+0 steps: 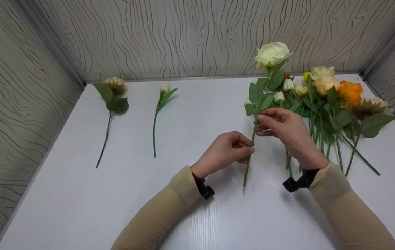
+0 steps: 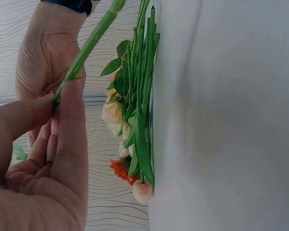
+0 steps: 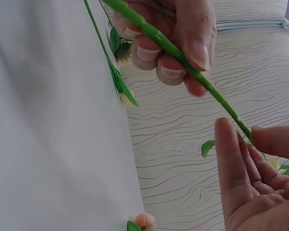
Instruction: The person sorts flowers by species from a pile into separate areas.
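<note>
Above the table, a white rose (image 1: 273, 55) stands nearly upright between my two hands, its bloom at the top and green leaves below. My left hand (image 1: 222, 151) pinches the lower part of its stem between thumb and fingers. Higher up, just under the leaves, my right hand (image 1: 292, 133) pinches the same stem. In the left wrist view the green stem (image 2: 90, 43) runs up from the thumb and forefinger. The right wrist view shows the stem (image 3: 169, 47) crossing both hands' fingertips.
A pile of artificial flowers, with an orange bloom (image 1: 350, 92) among pale ones, lies behind and right of my right hand. On the white table's (image 1: 79, 194) left half lie a beige flower (image 1: 116, 86) and a white tulip (image 1: 164, 89), apart. Wood-patterned panels (image 1: 190, 38) enclose the table's back and sides.
</note>
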A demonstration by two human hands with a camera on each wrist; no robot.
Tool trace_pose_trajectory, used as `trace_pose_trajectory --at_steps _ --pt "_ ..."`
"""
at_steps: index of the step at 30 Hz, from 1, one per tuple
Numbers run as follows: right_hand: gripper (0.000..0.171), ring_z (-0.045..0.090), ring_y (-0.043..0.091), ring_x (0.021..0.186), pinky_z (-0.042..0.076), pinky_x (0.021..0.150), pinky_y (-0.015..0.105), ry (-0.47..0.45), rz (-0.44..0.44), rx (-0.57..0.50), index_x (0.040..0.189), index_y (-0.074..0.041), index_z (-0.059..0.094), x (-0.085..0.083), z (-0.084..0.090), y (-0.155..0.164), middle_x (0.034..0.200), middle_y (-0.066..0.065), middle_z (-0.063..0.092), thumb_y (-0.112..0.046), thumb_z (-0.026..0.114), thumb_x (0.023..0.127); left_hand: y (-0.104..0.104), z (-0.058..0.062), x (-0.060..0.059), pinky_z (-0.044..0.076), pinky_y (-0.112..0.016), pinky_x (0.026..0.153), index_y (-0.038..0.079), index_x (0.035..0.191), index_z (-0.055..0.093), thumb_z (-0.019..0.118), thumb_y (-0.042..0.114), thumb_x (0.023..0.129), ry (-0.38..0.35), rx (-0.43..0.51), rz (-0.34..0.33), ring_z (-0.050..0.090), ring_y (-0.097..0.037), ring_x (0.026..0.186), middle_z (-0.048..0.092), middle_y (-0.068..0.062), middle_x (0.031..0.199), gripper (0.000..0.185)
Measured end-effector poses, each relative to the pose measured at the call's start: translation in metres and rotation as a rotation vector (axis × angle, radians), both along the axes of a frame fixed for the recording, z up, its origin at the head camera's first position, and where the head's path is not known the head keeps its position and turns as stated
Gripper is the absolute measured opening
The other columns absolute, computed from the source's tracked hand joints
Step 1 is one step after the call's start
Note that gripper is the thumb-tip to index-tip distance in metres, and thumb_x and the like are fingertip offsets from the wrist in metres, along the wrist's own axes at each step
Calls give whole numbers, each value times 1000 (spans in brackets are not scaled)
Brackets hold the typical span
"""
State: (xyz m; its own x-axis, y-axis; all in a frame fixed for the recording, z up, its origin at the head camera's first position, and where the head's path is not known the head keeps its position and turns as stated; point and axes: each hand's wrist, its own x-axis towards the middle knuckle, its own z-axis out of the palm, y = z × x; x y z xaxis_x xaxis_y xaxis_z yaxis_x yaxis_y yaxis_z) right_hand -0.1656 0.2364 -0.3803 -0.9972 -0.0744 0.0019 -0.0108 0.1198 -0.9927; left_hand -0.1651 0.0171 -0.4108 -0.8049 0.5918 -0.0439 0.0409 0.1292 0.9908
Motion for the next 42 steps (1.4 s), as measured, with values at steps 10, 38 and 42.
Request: trace_pose_trajectory --at_steps 10,38,42 --pt "47 67 32 104 59 87 35 61 -17 -43 135 -3 61 -2 5 14 120 24 65 -35 66 101 -37 3 -47 61 -32 73 3 103 70 73 9 96 -86 -187 136 72 -20 80 71 -13 97 10" --pt "42 66 29 106 58 90 36 42 7 26 128 -2 64 -3 -1 8 118 20 67 -35 64 102 -38 -14 -69 59 -30 73 3 113 59 77 19 94 -130 -435 200 74 -17 75 74 -9 89 32" --pt "44 66 29 108 58 89 34 41 3 56 128 -2 64 -2 -2 13 120 19 66 -38 64 102 -34 -7 -67 57 -30 71 4 117 63 76 24 95 -9 -502 192 70 -17 76 72 -6 90 33"
